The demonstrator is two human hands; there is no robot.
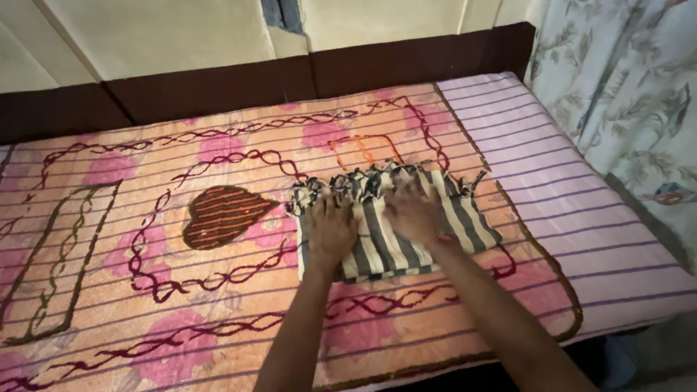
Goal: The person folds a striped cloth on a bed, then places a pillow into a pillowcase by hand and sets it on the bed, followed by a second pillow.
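the left hand (330,231) and right hand (414,212) lie flat and open on a folded striped cloth (392,221); it sits on a pink flowery bed (145,239). a brown heart (221,215) is beside it.

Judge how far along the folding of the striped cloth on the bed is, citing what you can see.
Done: the striped cloth already lies as a compact folded rectangle on the patterned bedcover, fringe toward the wall. In hand: the left hand and right hand press flat on top, seemingly smoothing it. Left: perhaps one more fold, since it looks wide, though that is a guess.
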